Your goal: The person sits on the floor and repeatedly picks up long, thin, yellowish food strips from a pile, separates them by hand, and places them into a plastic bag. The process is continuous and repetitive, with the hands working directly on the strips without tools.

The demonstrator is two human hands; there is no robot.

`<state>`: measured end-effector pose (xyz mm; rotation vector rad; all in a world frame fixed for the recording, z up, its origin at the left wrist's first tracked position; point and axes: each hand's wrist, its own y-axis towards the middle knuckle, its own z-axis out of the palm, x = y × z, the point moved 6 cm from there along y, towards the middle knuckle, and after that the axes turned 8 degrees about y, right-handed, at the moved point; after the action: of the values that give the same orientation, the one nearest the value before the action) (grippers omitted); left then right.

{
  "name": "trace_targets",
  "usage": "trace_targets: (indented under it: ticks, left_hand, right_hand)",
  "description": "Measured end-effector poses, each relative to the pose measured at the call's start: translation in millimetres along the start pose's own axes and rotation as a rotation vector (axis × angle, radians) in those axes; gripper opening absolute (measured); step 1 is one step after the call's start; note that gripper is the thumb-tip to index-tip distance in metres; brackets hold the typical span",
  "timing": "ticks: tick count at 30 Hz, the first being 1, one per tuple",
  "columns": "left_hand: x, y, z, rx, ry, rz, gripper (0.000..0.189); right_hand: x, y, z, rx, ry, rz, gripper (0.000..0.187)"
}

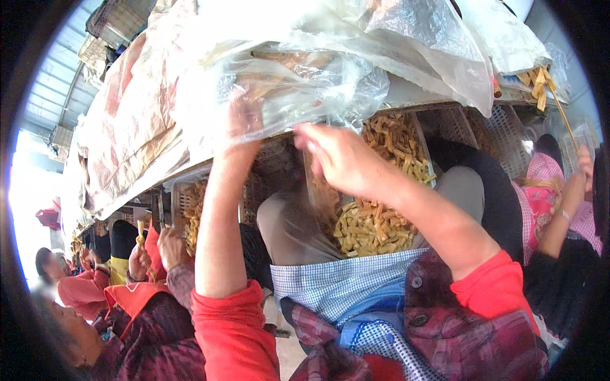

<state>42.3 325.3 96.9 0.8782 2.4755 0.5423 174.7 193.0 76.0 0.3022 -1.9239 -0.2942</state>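
Observation:
My left hand (244, 114) is under or behind a clear plastic sheet (333, 81) at the table's near edge; the sheet and blur hide its fingers. Brown strips (290, 62) lie beneath that sheet, beyond the hand. My right hand (333, 155) is just right of it, below the edge of the sheet, fingers bent and blurred; whether it holds anything cannot be told. Below the right hand, between my knees, a plastic crate (419, 143) holds many short, knotted yellow-brown pieces (374, 226).
White and clear plastic sheeting (143, 119) covers the long table. Co-workers sit close on both sides; one at the left (143, 328) and one at the right (562, 228) hold yellowish strips. More crates (507, 138) stand under the table, and my knees flank the near crate.

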Motion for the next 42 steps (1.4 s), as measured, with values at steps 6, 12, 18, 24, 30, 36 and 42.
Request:
trace_targets:
  ticks: [6, 12, 18, 24, 30, 36, 42]
  left_hand:
    - [-32.3, 27.4, 5.4, -0.108, 0.636, 0.307, 0.006]
    - [-8.9, 15.5, -12.3, 0.103, 0.179, 0.134, 0.026]
    - [8.6, 14.9, -30.7, 0.003, -0.417, -0.198, 0.029]
    - [-14.2, 7.0, -35.2, 0.038, 0.042, -0.002, 0.025]
    - [-17.1, -7.4, -45.2, 0.252, -0.162, -0.212, 0.019]
    - [-10.9, -21.1, -38.4, 0.216, -0.074, -0.057, 0.025]
    - [-14.5, -17.9, -17.0, 0.424, -0.287, -0.076, 0.029]
  right_hand:
    - [-7.1, 57.8, -50.5, -0.381, -0.231, -0.076, 0.031]
    - [5.5, 38.5, -60.5, -0.298, 0.010, -0.051, 0.021]
    - [32.8, -12.6, -16.1, -0.125, 0.086, 0.011, 0.016]
    - [62.1, -108.1, 19.9, 0.162, 0.154, 0.028, 0.018]
    - [66.8, -142.3, 27.5, 0.186, 0.212, 0.152, 0.017]
    - [72.2, -150.4, 41.1, 0.204, 0.230, 0.189, 0.015]
    - [67.4, -160.6, 49.4, 0.239, 0.237, 0.144, 0.017]
